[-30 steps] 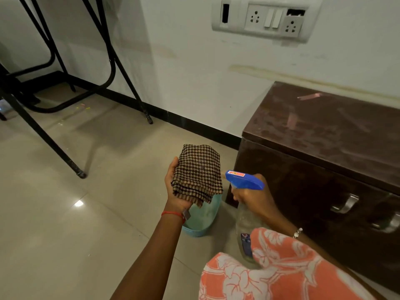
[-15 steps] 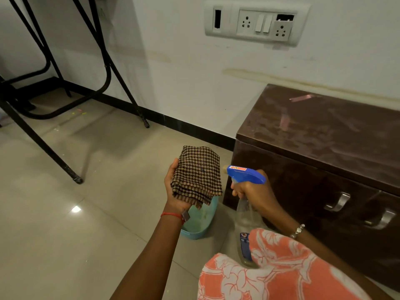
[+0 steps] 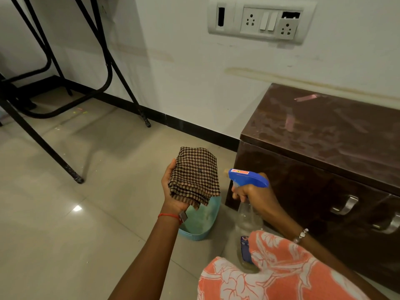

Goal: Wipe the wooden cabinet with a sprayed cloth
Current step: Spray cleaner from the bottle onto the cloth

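Note:
A folded brown checked cloth (image 3: 194, 174) lies flat on my left hand (image 3: 171, 191), held up over the floor. My right hand (image 3: 255, 195) grips a clear spray bottle (image 3: 246, 221) with a blue trigger head, its nozzle pointing left at the cloth from a short distance. The dark brown wooden cabinet (image 3: 324, 135) stands at the right against the wall, its top dusty and streaked, with metal handles (image 3: 346, 204) on its front.
A light blue tub (image 3: 199, 224) sits on the tiled floor below the cloth. Black metal table legs (image 3: 71, 169) stand at the left. A socket panel (image 3: 259, 20) is on the white wall above. An orange floral garment covers my knee at bottom right.
Both hands keep their grip and stay roughly in place. The view has shifted slightly, with the cabinet sitting a little lower and further left in frame.

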